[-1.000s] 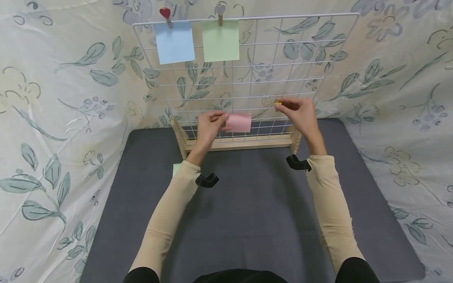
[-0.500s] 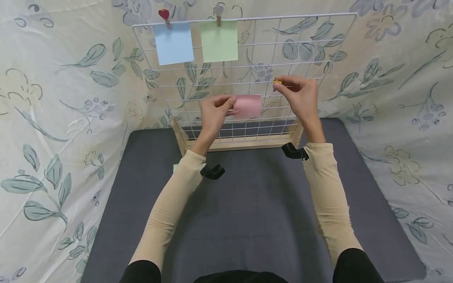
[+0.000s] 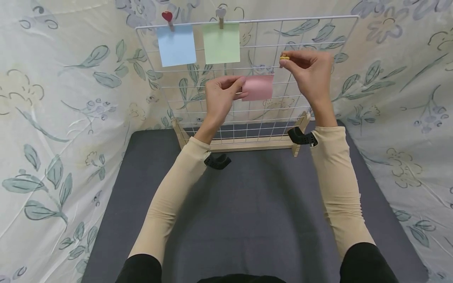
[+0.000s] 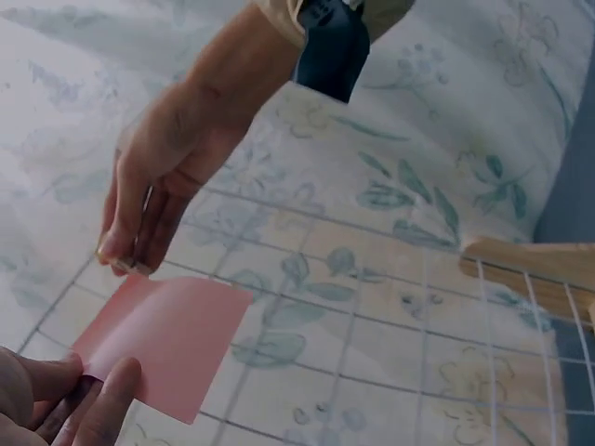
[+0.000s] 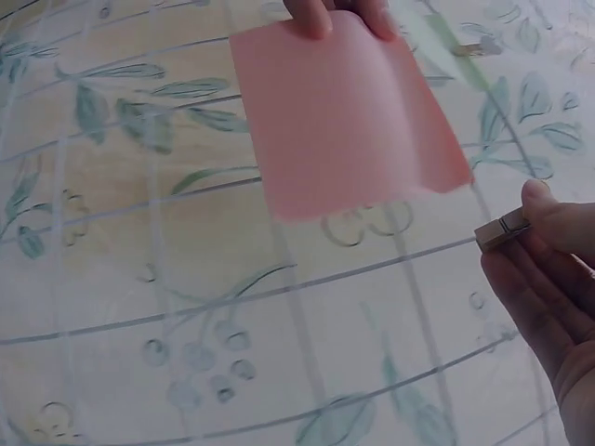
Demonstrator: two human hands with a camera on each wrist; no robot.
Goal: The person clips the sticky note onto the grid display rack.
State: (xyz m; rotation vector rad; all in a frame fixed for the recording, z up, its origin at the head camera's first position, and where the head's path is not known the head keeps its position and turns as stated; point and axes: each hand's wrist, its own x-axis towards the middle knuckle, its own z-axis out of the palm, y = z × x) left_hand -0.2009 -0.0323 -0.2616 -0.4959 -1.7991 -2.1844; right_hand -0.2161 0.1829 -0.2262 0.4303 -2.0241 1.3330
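Note:
My left hand (image 3: 221, 96) pinches a pink paper note (image 3: 258, 87) by its left edge, in front of the white wire grid (image 3: 272, 108). The note bends slightly, as the right wrist view shows. To the right and a little higher, my right hand (image 3: 311, 72) pinches a small wooden clothespin (image 5: 502, 229) with a yellow decoration (image 3: 284, 58). The clothespin is apart from the note. On the grid's top bar hang a blue note (image 3: 177, 46) under a red heart clothespin (image 3: 168, 17) and a green note (image 3: 222, 44) under a pale heart clothespin (image 3: 221, 12).
The grid stands in a wooden base (image 3: 255, 146) at the back of a table with a dark grey cover (image 3: 247, 204). A floral cloth (image 3: 56, 102) hangs behind and at both sides. Black camera mounts (image 3: 217, 161) sit at the wrists.
Both hands have risen along the grid, the left one also shifting right. The pink note and the clothespin went up with them. The hanging notes stay in place.

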